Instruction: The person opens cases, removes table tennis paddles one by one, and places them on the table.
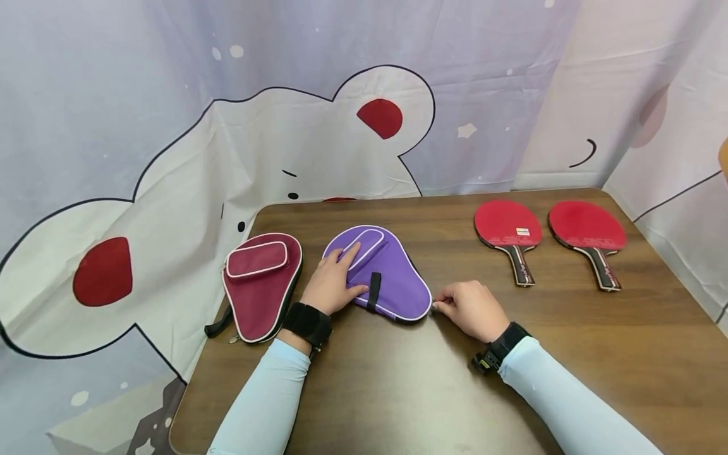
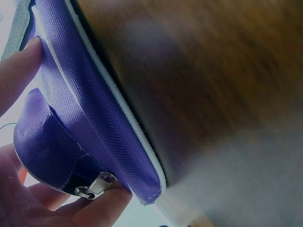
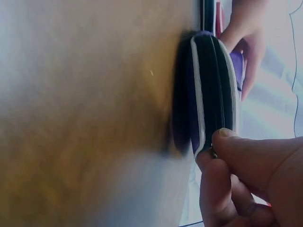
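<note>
A purple table tennis paddle case point(image 1: 398, 284) with white piping lies on the table, its narrow end towards my right hand. My left hand point(image 1: 330, 284) rests on top of it with fingers spread, near the small front pocket point(image 1: 364, 243) and the black strap point(image 1: 373, 292). The left wrist view shows the pocket's metal zipper pull point(image 2: 102, 183) by those fingers. At the narrow end, my right hand point(image 1: 472, 309) pinches the case's zipper pull point(image 3: 214, 152) between thumb and forefinger, mostly hidden by them. The black zipper band point(image 3: 212, 90) runs along the case's side.
A dark red paddle case point(image 1: 261, 297) with a black wrist loop point(image 1: 218, 323) lies left of the purple one. Two red paddles point(image 1: 506, 224) point(image 1: 588, 225) lie at the back right of the wooden table point(image 1: 398, 392). A printed curtain point(image 1: 318, 145) hangs behind.
</note>
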`<state>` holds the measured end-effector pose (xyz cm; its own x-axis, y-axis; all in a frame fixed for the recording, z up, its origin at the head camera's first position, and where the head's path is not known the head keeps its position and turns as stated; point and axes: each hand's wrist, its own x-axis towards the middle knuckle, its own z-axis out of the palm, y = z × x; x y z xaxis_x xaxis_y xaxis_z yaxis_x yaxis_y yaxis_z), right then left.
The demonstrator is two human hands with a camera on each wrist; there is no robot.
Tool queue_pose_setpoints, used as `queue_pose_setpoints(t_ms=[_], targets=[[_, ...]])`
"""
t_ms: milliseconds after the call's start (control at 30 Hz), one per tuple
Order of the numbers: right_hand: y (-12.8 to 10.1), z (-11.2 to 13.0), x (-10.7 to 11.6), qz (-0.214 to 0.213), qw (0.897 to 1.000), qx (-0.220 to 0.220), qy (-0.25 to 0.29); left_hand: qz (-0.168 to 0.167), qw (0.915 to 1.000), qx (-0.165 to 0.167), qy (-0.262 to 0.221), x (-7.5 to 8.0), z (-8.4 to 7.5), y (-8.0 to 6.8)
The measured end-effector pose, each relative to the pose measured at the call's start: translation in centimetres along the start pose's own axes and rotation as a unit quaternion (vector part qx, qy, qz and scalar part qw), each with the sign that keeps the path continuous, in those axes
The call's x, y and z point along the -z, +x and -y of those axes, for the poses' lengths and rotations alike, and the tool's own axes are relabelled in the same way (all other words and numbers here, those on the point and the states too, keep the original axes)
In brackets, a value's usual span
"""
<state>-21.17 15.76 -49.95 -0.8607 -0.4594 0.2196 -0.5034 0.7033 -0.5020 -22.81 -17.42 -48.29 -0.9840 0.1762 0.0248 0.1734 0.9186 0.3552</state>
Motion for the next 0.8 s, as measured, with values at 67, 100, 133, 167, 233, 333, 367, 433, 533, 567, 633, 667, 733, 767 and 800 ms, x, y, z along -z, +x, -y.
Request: queue_pose_setpoints(t_ms=[67,100,133,167,233,333,367,433,533,567,633,667,733,767,800], targets=[[-0.3,0.3,0.0,-0.002,1.000,0.000,0.001,-0.003,1.0000,-0.001,0.000,0.0,0.0,0.1],[-0.5,0.4,-0.1,-0.004,1.000,0.001,0.001,-0.005,1.0000,-0.002,0.000,0.0,0.0,0.2],[-0.6,0.6,-0.1,-0.007,1.000,0.004,0.001,-0.007,1.0000,-0.003,0.002,0.0,0.0,0.3],[-0.8,0.9,-0.2,-0.010,1.000,0.008,0.000,-0.010,0.9999,-0.003,0.003,0.0,0.0,0.4],[-1.1,1.3,-0.5,-0.010,1.000,0.020,-0.002,-0.015,0.9999,-0.004,0.007,0.0,0.0,0.5],[-1.5,2.3,-1.2,-0.004,0.999,0.042,-0.006,-0.018,0.9997,-0.003,0.015,0.0,-0.1,0.6],[-1.6,2.6,-1.4,-0.002,0.999,0.047,-0.007,-0.019,0.9997,-0.002,0.017,0.0,-0.1,0.6],[-1.7,3.3,-1.8,0.000,0.999,0.054,-0.011,-0.021,0.9996,-0.003,0.018,0.0,-0.2,0.5],[-1.7,4.2,-2.1,-0.001,0.999,0.044,-0.024,-0.021,0.9997,-0.005,0.011,-0.1,-0.2,0.5],[-1.7,4.6,-2.1,0.001,0.999,0.038,-0.028,-0.020,0.9997,-0.006,0.010,-0.1,-0.3,0.5],[-1.6,5.2,-2.2,0.009,0.999,0.025,-0.033,-0.018,0.9998,-0.005,0.008,-0.2,-0.4,0.4],[-1.5,5.6,-2.2,0.014,0.999,0.020,-0.035,-0.016,0.9998,-0.003,0.009,-0.2,-0.4,0.4],[-1.3,6.4,-2.3,0.022,0.999,0.013,-0.038,-0.014,0.9998,0.000,0.011,-0.2,-0.7,0.3],[-1.2,6.7,-2.3,0.024,0.999,0.011,-0.040,-0.013,0.9998,0.001,0.013,-0.2,-0.8,0.3],[-1.0,7.1,-2.3,0.025,0.999,0.009,-0.045,-0.014,0.9998,0.000,0.014,-0.2,-0.9,0.4]])
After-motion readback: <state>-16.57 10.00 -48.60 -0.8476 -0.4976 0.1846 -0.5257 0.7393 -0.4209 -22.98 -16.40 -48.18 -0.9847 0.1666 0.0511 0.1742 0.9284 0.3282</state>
